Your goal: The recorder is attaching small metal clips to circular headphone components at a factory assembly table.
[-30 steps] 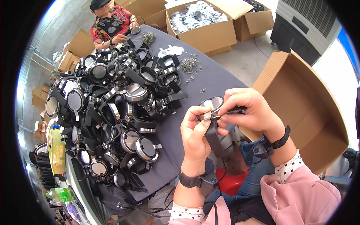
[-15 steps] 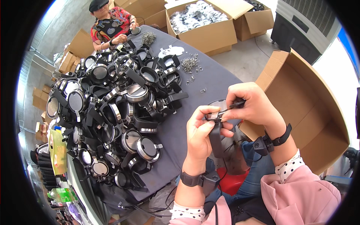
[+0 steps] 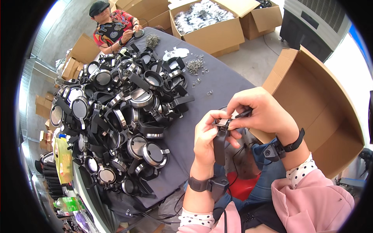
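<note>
My left hand (image 3: 206, 134) is closed round a pot lid with a black handle; the handle (image 3: 220, 147) hangs down below my fingers. A silver metal hinge piece (image 3: 222, 122) shows between my two hands. My right hand (image 3: 254, 110) pinches a small dark object (image 3: 244, 113) against that hinge, its kind too hidden to tell. Most of the lid sits behind my fingers. To the left, a big heap of similar steel lids with black handles (image 3: 140, 97) covers much of the table.
Small metal clips (image 3: 194, 66) and a second clip pile (image 3: 152, 40) lie on the grey table (image 3: 217, 79). An open carton (image 3: 322, 112) stands at the right. A carton of wrapped parts (image 3: 211, 37) is behind. A co-worker (image 3: 116, 29) sits at the far end.
My right hand has shifted slightly left and down, closer over the hinge. The lid stays in my left hand. The co-worker's hands have moved a little.
</note>
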`<state>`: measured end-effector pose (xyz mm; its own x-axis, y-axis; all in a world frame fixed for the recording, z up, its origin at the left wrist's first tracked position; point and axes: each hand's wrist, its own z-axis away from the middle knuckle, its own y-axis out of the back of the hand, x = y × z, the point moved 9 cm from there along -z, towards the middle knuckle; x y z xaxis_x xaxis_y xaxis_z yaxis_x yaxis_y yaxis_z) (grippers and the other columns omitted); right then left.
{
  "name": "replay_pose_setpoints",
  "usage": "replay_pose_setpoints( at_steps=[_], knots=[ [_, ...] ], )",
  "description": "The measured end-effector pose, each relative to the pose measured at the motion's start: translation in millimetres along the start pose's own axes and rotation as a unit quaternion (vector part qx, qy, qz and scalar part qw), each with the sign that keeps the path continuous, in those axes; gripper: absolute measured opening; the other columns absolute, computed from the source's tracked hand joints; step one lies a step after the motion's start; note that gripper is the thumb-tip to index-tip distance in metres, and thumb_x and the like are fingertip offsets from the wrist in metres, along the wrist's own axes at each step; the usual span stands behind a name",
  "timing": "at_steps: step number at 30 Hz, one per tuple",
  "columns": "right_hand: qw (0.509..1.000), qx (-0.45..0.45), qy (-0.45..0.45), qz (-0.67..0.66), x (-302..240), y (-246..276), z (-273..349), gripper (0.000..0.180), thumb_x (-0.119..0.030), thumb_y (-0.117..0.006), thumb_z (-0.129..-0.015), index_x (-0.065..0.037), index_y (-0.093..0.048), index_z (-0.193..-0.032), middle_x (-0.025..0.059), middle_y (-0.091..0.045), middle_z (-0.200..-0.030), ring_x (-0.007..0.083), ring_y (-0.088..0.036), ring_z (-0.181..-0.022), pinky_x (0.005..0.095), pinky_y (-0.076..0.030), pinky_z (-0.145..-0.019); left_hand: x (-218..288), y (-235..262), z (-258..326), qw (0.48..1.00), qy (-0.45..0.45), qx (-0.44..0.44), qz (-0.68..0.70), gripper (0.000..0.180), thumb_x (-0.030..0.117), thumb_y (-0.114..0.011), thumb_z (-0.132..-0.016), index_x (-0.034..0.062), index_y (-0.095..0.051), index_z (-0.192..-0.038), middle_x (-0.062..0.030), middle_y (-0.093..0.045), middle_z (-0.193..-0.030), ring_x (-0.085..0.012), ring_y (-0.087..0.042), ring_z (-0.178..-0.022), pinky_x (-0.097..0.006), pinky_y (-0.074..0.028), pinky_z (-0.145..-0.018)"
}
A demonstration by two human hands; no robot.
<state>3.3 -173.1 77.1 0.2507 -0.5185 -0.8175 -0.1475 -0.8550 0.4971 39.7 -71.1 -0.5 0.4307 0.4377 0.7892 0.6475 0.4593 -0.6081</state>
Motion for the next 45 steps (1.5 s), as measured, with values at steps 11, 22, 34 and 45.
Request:
replay_pose_setpoints(
  at_steps=[11,22,34,45],
  knots=[
    [0.989,-0.129,0.056,-0.035,23.8,-18.0,7.0,0.026,-0.003,-0.066,-0.079,-0.001,-0.064,-0.105,0.015,-0.066,-0.087,0.0304,-0.064,-0.079,0.0349,-0.05,-0.073,-4.5,-2.1,0.6,0.982,0.06,0.059,-0.171,0.048,0.018,-0.065,-0.08,-0.0067,-0.048,-0.118,-0.0191,-0.065,-0.081,-0.0223,-0.065,-0.058,-0.029,-0.055,-0.059],
    [0.979,-0.148,-0.104,-0.095,74.5,-37.9,12.3,0.026,-0.002,-0.063,-0.083,0.002,-0.059,-0.109,0.0114,-0.066,-0.081,0.0191,-0.065,-0.07,0.0295,-0.051,-0.066,7.4,7.5,0.4,0.735,-0.113,0.058,-0.666,0.028,0.017,-0.073,-0.081,-0.0041,-0.061,-0.095,-0.0102,-0.061,-0.065,-0.013,-0.058,-0.049,-0.026,-0.045,-0.049],
    [0.946,-0.178,0.143,0.229,58.6,-50.1,27.9,0.016,-0.015,-0.061,-0.083,-0.003,-0.05,-0.08,0.009,-0.054,-0.065,0.0307,-0.059,-0.063,0.0387,-0.047,-0.055,-12.5,29.9,-1.0,0.756,0.053,0.029,-0.652,0.033,0.022,-0.074,-0.08,-0.0065,-0.057,-0.085,-0.0121,-0.061,-0.064,-0.0176,-0.058,-0.047,-0.03,-0.046,-0.045],
    [0.911,-0.207,0.252,0.252,53.1,-60.0,27.6,0.019,-0.013,-0.06,-0.079,-0.006,-0.044,-0.073,0.0083,-0.049,-0.059,0.0291,-0.054,-0.053,0.0382,-0.044,-0.046,-30.4,30.7,-0.5,0.821,0.106,0.013,-0.56,0.034,0.024,-0.069,-0.085,-0.0083,-0.058,-0.083,-0.0158,-0.06,-0.064,-0.0216,-0.06,-0.051,-0.034,-0.046,-0.048]
  ],
)
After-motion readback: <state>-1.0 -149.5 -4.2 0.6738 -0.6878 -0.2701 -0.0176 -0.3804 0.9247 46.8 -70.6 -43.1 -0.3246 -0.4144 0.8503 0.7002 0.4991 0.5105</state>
